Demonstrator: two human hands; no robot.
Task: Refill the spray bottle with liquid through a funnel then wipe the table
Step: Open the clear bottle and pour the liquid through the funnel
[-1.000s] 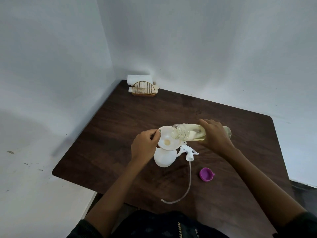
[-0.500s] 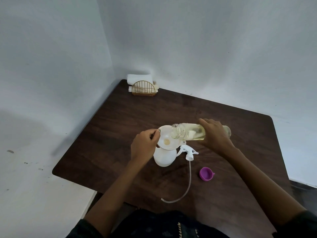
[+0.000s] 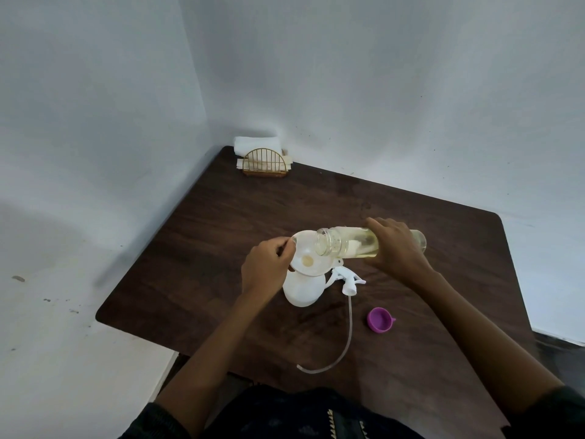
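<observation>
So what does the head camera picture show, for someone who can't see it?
The right hand tips a clear bottle of yellowish liquid over a white funnel on a spray bottle; the left hand holds the funnel's rim.

Dim, soft light; wide-angle edge distortion

A single head-worn wide-angle view looks forward and steeply down from the near edge of the dark bench (image 3: 221, 223), close over both forearms, facing the far corner where two white walls (image 3: 380, 74) meet
</observation>
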